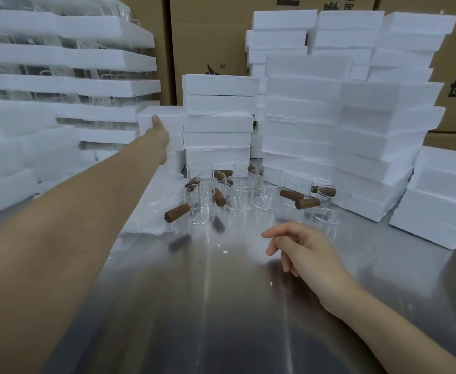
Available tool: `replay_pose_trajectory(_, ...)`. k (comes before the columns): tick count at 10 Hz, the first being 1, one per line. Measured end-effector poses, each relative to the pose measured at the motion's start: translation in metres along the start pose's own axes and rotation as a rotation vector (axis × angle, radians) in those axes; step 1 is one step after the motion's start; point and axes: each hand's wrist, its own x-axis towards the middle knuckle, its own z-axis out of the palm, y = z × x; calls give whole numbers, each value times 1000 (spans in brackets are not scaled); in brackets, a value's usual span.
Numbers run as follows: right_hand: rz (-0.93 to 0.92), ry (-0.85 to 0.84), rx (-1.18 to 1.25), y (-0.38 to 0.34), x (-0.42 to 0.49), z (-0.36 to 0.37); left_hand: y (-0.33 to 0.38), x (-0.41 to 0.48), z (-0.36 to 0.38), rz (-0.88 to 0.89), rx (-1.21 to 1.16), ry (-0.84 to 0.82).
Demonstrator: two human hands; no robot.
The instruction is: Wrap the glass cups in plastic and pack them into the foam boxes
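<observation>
Head view, what I see:

- Left hand [160,139]: arm stretched far forward to the top foam box [169,116] of a short stack at the back left of the surface [221,306]. The thumb lies on the box's front face. The other fingers are hidden behind the hand, so I can't tell whether it's grasping the box or only touching it.
- Right hand [305,247]: low over the surface, near side, right of centre. Fingers [271,234] loosely curled and released, holding nothing.
- Glass cups [239,194]: a cluster standing upright mid-surface, unwrapped, packed close together, between the two hands. Each has a brown stub handle [291,194], and the handles point in all directions.
- Plastic wrap [154,209]: a crumpled clear sheet lying flat just left of the cups, partly under my left forearm.
- More foam boxes [302,117]: closed white stacks right behind the cups and along the right side, several columns of differing heights.
- Far left: foam trays [73,58] in tiers with clear glassware visible between the layers.
- Brown cartons [208,36] are stacked behind everything.
- A few white crumbs lie on the surface near the right hand.
</observation>
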Motion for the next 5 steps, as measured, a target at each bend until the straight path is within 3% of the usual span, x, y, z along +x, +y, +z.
replay_pose_trajectory(1, 10, 11, 1, 1, 3, -1, -9, 12, 8, -17, -203, 52)
replay_pose_trajectory(2, 16, 25, 21, 0, 6, 0, -20, -15, 9, 138, -269, 166)
replay_pose_trajectory(3, 17, 70, 63, -3, 10, 0, -46, -80, 21, 608, -170, 219)
replay_pose_trajectory(4, 38, 165, 86, -8, 18, -2, -83, -152, 37, 902, -44, 32)
replay_pose_trajectory(5, 37, 211, 49, -5, 19, -1, -113, -194, 46, 877, 140, -187)
